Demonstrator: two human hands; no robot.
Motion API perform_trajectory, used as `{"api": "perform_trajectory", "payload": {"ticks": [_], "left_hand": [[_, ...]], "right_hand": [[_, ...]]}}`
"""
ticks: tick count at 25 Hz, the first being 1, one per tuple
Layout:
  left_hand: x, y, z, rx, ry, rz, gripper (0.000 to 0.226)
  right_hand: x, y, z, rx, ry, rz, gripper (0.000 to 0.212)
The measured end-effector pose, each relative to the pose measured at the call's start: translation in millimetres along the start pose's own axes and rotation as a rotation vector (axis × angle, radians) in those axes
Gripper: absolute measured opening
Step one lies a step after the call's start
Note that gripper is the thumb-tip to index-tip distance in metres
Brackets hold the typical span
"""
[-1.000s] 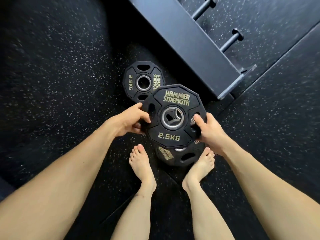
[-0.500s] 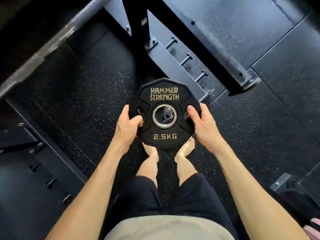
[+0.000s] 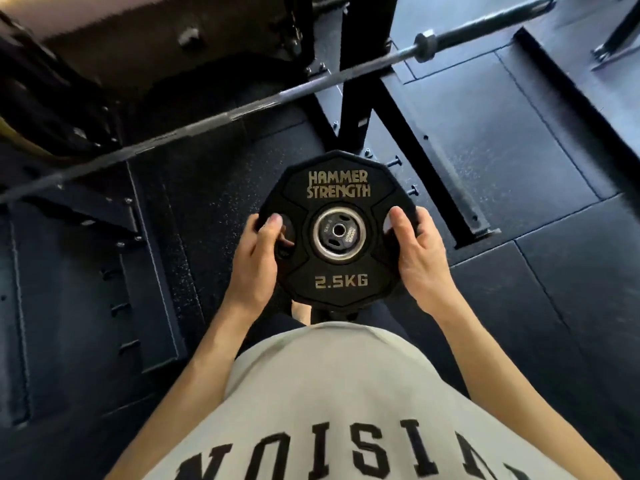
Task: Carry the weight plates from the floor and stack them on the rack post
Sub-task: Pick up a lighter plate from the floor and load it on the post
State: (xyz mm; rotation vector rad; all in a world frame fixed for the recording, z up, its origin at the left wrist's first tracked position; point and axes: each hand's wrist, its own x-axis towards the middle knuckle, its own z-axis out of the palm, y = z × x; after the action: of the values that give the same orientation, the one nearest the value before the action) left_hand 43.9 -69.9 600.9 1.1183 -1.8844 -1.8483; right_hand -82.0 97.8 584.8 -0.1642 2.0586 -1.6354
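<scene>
Plate (image 3: 337,230) was held flat out front, well off the floor, left hand (image 3: 254,261) and right hand (image 3: 417,258) each curled round a side cutout. I'd keep it level and line the hole up with the post. Read "HAMMER STRENGTH", "2.5KG".

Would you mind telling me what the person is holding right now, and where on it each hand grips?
A 2.5 kg weight plate, held flat at waist height. The left hand grips its left edge and the right hand its right edge, thumbs on top at the side handle slots.
</scene>
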Motion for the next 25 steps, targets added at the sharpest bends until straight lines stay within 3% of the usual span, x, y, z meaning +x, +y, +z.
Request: {"api": "perform_trajectory", "payload": {"ticks": [3, 8, 11, 17, 25], "left_hand": [[-60.2, 1.5, 4.7, -0.076, 0.268, 0.007, 0.038], [-169.3, -2.1, 9.4, -0.245, 0.659, -0.016, 0.024], [-240.9, -12.9, -7.9, -0.358, 0.883, -0.02, 0.021], [-382.5, -61.7, -75.1, -0.354, 1.275, -0.073, 0.028], [-566.3, -152.1, -221.6, -0.368, 1.478, -0.081, 0.036]], "right_hand": [[-10.2, -18.2, -5.7, -0.044, -0.225, -0.054, 0.019], [-54.9, -37.4, 7.3, -0.093, -0.6, -0.148, 0.016], [-105.8, -43.6, 38.4, -0.187, -0.84, -0.246, 0.013], [-246.8, -29.1, 129.5, -0.26, -1.23, -0.351, 0.02], [-462.5, 25.7, 262.1, -0.239, -1.447, -0.316, 0.02]]}}
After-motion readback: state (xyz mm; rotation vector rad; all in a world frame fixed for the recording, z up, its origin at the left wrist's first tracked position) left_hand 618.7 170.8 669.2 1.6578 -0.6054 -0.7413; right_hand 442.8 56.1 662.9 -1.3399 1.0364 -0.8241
